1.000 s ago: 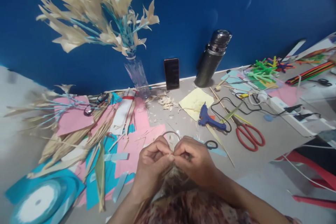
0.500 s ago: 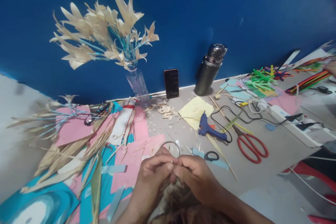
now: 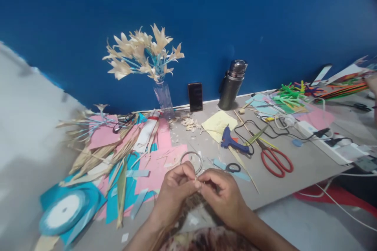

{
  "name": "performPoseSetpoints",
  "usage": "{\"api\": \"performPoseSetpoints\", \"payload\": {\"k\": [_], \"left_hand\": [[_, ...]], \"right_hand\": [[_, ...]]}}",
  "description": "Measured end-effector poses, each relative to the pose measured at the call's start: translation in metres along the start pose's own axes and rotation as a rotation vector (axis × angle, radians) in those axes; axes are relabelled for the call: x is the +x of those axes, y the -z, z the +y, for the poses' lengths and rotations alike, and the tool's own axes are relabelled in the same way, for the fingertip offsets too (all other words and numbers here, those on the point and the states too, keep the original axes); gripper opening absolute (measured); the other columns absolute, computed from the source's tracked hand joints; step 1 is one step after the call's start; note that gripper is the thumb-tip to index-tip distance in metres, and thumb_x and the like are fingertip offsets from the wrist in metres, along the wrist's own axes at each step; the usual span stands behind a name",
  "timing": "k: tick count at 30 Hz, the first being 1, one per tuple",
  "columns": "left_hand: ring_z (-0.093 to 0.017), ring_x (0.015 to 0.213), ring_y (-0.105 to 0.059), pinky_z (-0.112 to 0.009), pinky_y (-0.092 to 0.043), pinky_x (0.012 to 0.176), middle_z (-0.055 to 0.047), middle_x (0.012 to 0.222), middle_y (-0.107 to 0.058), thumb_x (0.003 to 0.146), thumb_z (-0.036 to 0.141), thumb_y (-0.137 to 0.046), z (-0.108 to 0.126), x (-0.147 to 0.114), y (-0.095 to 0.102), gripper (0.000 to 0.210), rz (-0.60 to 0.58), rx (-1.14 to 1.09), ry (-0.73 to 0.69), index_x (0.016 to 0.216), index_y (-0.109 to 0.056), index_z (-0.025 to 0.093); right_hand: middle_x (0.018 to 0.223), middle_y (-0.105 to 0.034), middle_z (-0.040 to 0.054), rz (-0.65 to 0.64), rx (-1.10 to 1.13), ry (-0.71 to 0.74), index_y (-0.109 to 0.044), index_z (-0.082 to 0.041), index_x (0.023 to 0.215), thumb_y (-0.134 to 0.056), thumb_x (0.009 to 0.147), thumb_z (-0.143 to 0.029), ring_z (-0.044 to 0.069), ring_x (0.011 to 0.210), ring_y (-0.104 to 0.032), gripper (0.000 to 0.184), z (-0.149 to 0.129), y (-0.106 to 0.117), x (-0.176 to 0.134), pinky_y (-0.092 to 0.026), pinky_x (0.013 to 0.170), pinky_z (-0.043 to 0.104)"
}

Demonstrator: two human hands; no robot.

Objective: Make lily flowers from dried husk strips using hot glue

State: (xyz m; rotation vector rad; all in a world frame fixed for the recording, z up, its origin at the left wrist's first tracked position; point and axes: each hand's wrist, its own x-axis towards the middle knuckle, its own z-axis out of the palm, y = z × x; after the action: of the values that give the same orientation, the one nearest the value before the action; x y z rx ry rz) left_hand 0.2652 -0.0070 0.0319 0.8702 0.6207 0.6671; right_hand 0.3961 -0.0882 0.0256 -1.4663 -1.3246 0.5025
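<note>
My left hand (image 3: 174, 192) and my right hand (image 3: 224, 197) meet at the fingertips low in the middle of the view, pinching a small pale piece of dried leaf (image 3: 198, 182) between them. Just beyond the fingers a thin wire ring (image 3: 191, 159) lies on the grey table (image 3: 306, 164). Pink paper sheets (image 3: 160, 164) and blue strips lie to the left of my hands. A small black ring (image 3: 233, 168) rests just right of them.
A vase of cream leaf flowers (image 3: 147, 57) stands at the blue wall, with a dark phone (image 3: 195, 97) and a steel flask (image 3: 231, 84) beside it. A blue glue gun (image 3: 232, 142), red scissors (image 3: 275, 158), a power strip (image 3: 324, 137) and a blue ribbon spool (image 3: 63, 212) lie around.
The view has pulled back and shifted, so the vase and table look smaller. My hands keep pinching the small piece together, staying close in front of me.
</note>
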Motion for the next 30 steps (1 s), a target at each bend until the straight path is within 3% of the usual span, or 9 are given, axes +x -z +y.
{"api": "performPoseSetpoints", "payload": {"k": [4,9,13,16,19,23,26,30], "left_hand": [[-0.007,0.055,-0.045,-0.019,-0.033,0.052,0.004,0.069,-0.052,0.068,0.027,-0.088,-0.005,-0.019,-0.005,0.022,-0.060,0.064,0.012,0.081,-0.073,0.017],[-0.008,0.056,-0.051,-0.022,-0.039,0.054,0.002,0.077,-0.053,0.071,0.027,-0.085,-0.017,-0.042,-0.006,0.015,-0.073,0.091,-0.056,0.070,-0.074,0.017],[-0.010,0.064,-0.055,-0.024,-0.044,0.062,-0.002,0.085,-0.065,0.072,0.024,-0.083,-0.020,-0.054,0.015,0.014,0.119,0.237,-0.149,0.070,-0.072,0.017],[-0.012,0.065,-0.056,-0.023,-0.045,0.063,-0.001,0.075,-0.065,0.075,0.027,-0.081,-0.015,-0.057,0.039,0.013,0.255,0.377,-0.192,0.073,-0.072,0.018],[-0.012,0.062,-0.056,-0.023,-0.045,0.062,0.000,0.071,-0.065,0.076,0.030,-0.079,-0.004,-0.048,0.054,0.013,0.298,0.448,-0.207,0.076,-0.071,0.019],[-0.011,0.058,-0.055,-0.023,-0.045,0.060,0.002,0.064,-0.063,0.075,0.030,-0.079,0.016,-0.024,0.050,0.013,0.267,0.485,-0.264,0.076,-0.072,0.019],[-0.011,0.056,-0.054,-0.023,-0.045,0.058,0.002,0.063,-0.061,0.073,0.031,-0.079,0.024,-0.013,0.043,0.014,0.281,0.443,-0.295,0.076,-0.071,0.019],[-0.012,0.058,-0.054,-0.022,-0.046,0.060,0.002,0.061,-0.060,0.073,0.035,-0.080,0.019,-0.012,0.049,0.020,0.329,0.388,-0.242,0.076,-0.070,0.019]], "right_hand": [[0.069,-0.070,0.0002,-0.057,0.133,-0.058,-0.069,-0.018,0.077,-0.057,0.093,-0.024,0.013,0.064,-0.062,0.020,-0.008,0.010,-0.017,-0.044,0.063,0.021],[0.070,-0.070,0.0012,-0.196,0.253,-0.146,-0.070,-0.017,0.076,-0.057,0.096,-0.034,0.013,0.063,-0.061,0.029,-0.009,0.013,-0.041,-0.043,0.059,0.021],[0.075,-0.072,0.0019,-0.305,0.208,-0.186,-0.070,-0.017,0.078,-0.056,0.096,-0.031,0.014,0.069,-0.064,0.026,-0.002,0.009,-0.061,-0.043,0.063,0.021],[0.073,-0.072,0.0009,-0.327,-0.003,-0.157,-0.070,-0.019,0.076,-0.056,0.095,-0.025,0.014,0.069,-0.064,0.024,0.011,0.018,-0.062,-0.042,0.067,0.023],[0.076,-0.073,0.0022,-0.325,-0.385,-0.142,-0.071,-0.020,0.077,-0.054,0.097,-0.025,0.016,0.072,-0.065,0.027,0.023,0.044,-0.028,-0.040,0.068,0.025],[0.092,-0.076,0.0098,-0.314,-0.991,-0.090,-0.074,-0.018,0.091,-0.050,0.099,-0.026,0.023,0.085,-0.068,0.027,0.028,0.072,0.061,-0.040,0.070,0.029],[0.101,-0.075,0.0125,-0.361,-1.070,-0.043,-0.075,-0.018,0.095,-0.051,0.096,-0.020,0.026,0.100,-0.067,0.024,0.037,0.062,0.123,-0.042,0.076,0.030],[0.107,-0.073,0.0164,-0.439,-1.030,-0.050,-0.077,-0.016,0.097,-0.065,0.083,-0.013,0.028,0.104,-0.067,0.018,0.068,0.032,0.166,-0.045,0.080,0.030]]}}
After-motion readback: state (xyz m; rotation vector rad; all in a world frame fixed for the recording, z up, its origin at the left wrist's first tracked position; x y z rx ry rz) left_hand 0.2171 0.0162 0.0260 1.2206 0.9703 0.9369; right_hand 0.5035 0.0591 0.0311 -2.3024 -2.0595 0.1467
